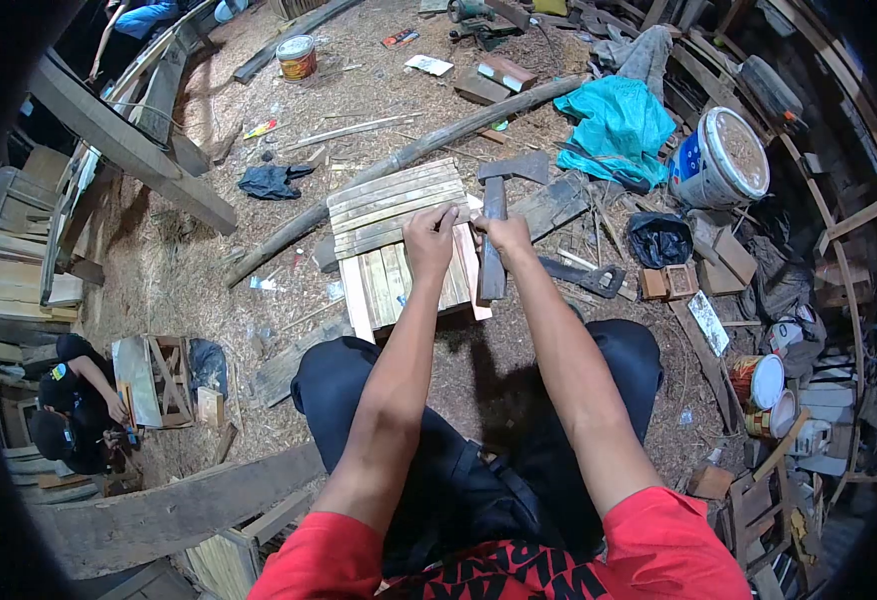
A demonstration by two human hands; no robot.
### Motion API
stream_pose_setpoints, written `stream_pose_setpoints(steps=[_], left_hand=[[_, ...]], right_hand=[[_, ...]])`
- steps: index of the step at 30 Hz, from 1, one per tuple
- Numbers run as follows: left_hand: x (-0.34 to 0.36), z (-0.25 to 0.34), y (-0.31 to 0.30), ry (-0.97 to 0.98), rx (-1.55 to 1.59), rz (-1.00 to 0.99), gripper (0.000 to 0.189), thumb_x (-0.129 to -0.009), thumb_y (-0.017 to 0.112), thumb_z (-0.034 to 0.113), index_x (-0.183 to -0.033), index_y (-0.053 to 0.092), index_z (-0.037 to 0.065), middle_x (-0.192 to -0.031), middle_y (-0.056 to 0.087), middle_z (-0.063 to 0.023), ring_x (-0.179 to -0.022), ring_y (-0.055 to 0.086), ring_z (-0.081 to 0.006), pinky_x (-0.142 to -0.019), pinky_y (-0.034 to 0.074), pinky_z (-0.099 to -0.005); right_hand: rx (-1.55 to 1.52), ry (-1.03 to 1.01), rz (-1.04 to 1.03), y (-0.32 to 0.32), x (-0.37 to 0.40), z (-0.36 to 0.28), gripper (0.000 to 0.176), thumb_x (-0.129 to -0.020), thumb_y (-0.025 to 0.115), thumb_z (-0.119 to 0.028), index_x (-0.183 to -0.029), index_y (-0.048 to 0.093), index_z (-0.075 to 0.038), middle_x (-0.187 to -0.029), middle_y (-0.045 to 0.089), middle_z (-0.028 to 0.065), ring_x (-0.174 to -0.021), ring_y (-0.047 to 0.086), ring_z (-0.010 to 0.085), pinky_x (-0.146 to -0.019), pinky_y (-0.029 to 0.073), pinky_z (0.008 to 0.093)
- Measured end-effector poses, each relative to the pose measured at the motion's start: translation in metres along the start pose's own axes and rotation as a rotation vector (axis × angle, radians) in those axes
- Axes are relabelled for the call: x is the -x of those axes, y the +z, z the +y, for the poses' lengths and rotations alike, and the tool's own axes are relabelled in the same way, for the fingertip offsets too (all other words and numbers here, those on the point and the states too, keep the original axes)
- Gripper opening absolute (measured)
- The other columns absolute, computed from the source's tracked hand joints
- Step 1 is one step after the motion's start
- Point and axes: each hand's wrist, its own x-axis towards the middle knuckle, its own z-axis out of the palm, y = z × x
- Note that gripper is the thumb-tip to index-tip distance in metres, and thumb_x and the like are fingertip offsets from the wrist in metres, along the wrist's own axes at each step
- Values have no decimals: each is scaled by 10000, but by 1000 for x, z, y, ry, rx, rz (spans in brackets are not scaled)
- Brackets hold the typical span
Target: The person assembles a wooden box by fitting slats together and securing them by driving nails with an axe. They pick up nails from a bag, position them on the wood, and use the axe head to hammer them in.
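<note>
A small slatted wooden panel [399,205] stands in front of my knees, with light slats crossing over longer boards beneath. My left hand [429,240] rests on it near the right end of the slats. Its thumb and fingers are pinched together, and anything between them is too small to make out. My right hand [507,237] grips the handle of a hatchet [496,195] just right of the panel's edge. The hatchet's dark metal head points away from me, and the handle's lower end points back toward my knees.
A handsaw [599,280] lies right of the panel. Behind it runs a long pole [399,160]. To the right are a teal plastic sheet [614,125], a large bucket [699,165] and wood blocks [681,281]. Another person [84,395] works at far left.
</note>
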Motion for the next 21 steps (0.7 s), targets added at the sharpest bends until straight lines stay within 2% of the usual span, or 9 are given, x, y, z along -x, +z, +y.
stream_pose_setpoints(steps=[16,20,21], left_hand=[[0,2,-2,76,-28,-20,188,-840,754,198,-959,775,54,-966,748,-139,-909,702,-286,-849,514,-372],[0,-7,2,103,-67,-42,176,-818,765,166,-942,768,41,-955,746,-136,-917,692,-288,-847,509,-379],[1,-11,4,104,-56,-37,164,-810,766,168,-923,764,50,-951,742,-118,-932,677,-284,-868,478,-392]], right_hand=[[-7,26,-2,0,0,-1,186,-753,791,-70,-831,683,60,-708,666,113,-531,621,184,-452,475,333],[33,-25,-16,-1,1,0,210,-755,798,-104,-827,683,56,-700,666,112,-527,621,178,-480,491,342],[32,-28,-23,-1,-2,4,216,-762,795,-116,-832,683,55,-698,666,111,-525,619,172,-490,496,346]])
